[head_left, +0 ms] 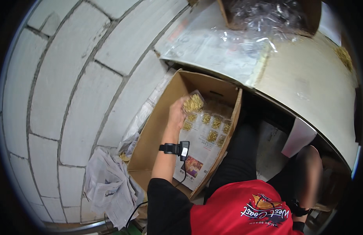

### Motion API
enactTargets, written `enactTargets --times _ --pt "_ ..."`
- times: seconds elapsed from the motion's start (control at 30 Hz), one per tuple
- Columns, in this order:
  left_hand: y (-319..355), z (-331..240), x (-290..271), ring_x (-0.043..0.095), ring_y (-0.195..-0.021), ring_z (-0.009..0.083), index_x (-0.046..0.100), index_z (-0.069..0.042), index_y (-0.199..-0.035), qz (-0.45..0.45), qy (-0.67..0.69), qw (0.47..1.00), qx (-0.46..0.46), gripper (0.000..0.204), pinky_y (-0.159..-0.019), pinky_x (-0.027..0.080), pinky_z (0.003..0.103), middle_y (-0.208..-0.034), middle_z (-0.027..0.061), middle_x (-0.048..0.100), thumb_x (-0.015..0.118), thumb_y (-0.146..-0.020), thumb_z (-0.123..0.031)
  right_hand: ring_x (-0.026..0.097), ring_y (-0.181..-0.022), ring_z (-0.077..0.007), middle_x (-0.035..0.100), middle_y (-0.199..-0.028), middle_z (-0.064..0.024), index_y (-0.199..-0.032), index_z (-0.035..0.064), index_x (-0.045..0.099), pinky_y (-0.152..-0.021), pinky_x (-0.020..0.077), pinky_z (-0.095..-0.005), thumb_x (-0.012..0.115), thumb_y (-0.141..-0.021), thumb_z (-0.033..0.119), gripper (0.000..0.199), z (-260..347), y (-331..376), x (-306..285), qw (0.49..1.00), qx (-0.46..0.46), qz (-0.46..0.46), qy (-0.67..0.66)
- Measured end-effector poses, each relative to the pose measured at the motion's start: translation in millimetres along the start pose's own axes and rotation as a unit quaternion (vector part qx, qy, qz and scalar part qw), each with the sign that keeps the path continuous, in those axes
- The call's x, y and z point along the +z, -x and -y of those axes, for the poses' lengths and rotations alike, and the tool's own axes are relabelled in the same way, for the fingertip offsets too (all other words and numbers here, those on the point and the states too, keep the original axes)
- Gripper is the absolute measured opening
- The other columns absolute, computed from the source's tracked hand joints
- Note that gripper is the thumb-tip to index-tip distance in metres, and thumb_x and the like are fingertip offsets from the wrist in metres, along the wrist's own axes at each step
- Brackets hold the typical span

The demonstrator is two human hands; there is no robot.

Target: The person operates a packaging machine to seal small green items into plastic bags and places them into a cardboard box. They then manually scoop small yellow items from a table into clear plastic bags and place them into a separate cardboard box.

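My left hand (177, 111) is closed on a small clear pack of gold-coloured pieces (193, 102), gripped by its edge. It holds the pack tilted over the far part of an open cardboard box (149, 147). Several similar clear packs of gold pieces (212, 136) lie in rows inside, on a sheet of newspaper (193, 147). What the gold pieces are is too small to tell. At the right, above my dark-trousered leg, my right hand (310, 158) is blurred, and its fingers cannot be made out.
A table (310, 74) stands beyond and to the right of the box. On it a brown carton (272, 17) holds crumpled clear plastic, and a gold heap (343, 58) sits near its far right. Crumpled newspaper (111, 188) lies left of the box, beside a white block wall (72, 98).
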State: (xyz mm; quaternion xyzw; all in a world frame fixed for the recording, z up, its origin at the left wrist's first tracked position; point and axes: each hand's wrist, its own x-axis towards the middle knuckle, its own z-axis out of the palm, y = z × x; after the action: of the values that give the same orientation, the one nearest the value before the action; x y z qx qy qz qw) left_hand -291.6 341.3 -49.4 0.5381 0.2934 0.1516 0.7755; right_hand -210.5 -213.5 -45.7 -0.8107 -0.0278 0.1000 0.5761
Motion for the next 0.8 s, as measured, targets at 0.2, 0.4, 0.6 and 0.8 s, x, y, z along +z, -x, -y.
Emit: enactTargets --times 0.2,0.4,0.6,0.8 --pt "4 172 -104 0.062 -0.077 0.0190 0.060 -0.007 -0.111 -0.209 -0.025 0.960 -0.185 0.024 -0.060 0.050 0.029 -0.096 0.0076 0.063 0.048 -0.092 -0.017 0.050 -0.062 -0.0086 0.052 -0.076 -0.0035 -0.121 -0.0038 0.049 -0.056 0.0419 -0.0209 0.050 -0.089 0.008 0.035 29 -19 22 0.999 0.000 0.012 0.042" --pt "-16 241 -98 0.056 -0.069 0.0193 0.056 -0.004 -0.113 -0.300 0.012 0.938 -0.172 0.026 -0.058 0.050 0.035 -0.086 0.0080 0.059 0.050 -0.089 -0.009 0.049 -0.064 -0.0096 0.051 -0.075 -0.0028 -0.112 -0.0037 0.054 -0.059 0.0423 -0.0231 0.053 -0.084 0.001 0.028 52 -13 48 0.994 -0.004 0.054 0.092" --pt "-17 254 -114 0.060 -0.091 0.0270 0.062 0.005 -0.106 -0.168 -0.256 0.949 -0.071 0.029 -0.079 0.047 0.037 -0.096 0.0173 0.065 0.051 -0.080 -0.005 0.061 -0.078 -0.0318 0.061 -0.086 -0.0187 -0.107 -0.0007 0.058 -0.069 0.0486 -0.0373 0.060 -0.080 0.007 0.028 75 -23 29 0.951 -0.157 0.068 0.257" --pt "-8 81 -77 0.062 -0.071 0.0212 0.062 0.007 -0.096 -0.093 -0.508 0.851 0.093 0.023 -0.068 0.049 0.032 -0.084 0.0124 0.066 0.059 -0.079 -0.008 0.059 -0.079 -0.0335 0.061 -0.085 -0.0150 -0.099 0.0032 0.062 -0.069 0.0476 -0.0394 0.060 -0.081 0.014 0.021 110 -100 -60 0.911 -0.228 -0.016 0.344"
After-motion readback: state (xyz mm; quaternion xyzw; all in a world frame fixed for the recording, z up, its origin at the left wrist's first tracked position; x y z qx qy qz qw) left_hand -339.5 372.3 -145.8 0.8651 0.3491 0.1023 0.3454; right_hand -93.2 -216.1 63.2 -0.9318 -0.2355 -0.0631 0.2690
